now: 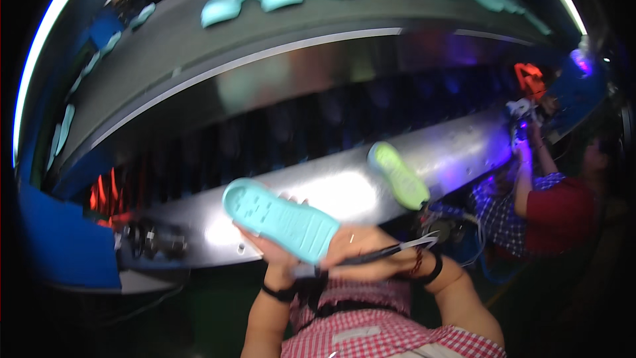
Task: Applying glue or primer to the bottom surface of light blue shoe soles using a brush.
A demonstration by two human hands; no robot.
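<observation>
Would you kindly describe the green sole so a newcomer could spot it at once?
Find the conveyor, then the metal ledge below it. There, right of the held turquoise sole, lies the green sole. Its yellow-green top, not turquoise, sets it apart.

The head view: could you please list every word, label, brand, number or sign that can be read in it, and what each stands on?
None can be read.
Pale patch on the red-and-white checked garment: too blurred to read.
Turquoise sole: ridges and recesses, no legible lettering.
Yellow-green sole: faint marks, too small and blurred to read.
</observation>
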